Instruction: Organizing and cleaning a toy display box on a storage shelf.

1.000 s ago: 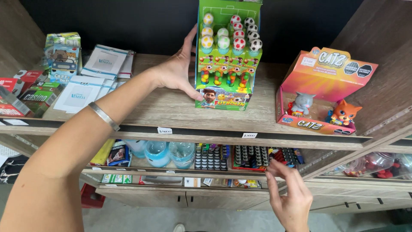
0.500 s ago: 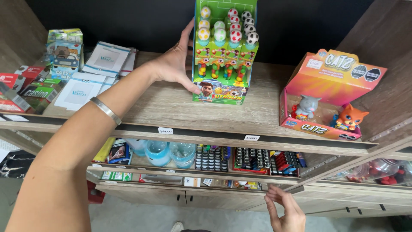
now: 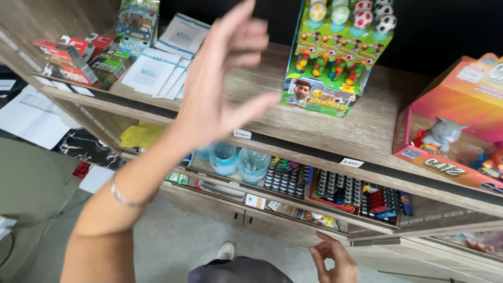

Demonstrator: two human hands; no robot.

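The left hand (image 3: 222,86), fingers spread and holding nothing, hangs mid-frame just left of the green football-candy display box (image 3: 338,63) on the wooden shelf (image 3: 251,112), while the empty right hand (image 3: 332,257) sits loosely curled at bottom centre.

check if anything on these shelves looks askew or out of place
The white envelopes on the top shelf lie fanned and overlapping, not squared in a stack. The green football candy display stands upright, and the left hand is raised clear of it, holding nothing.
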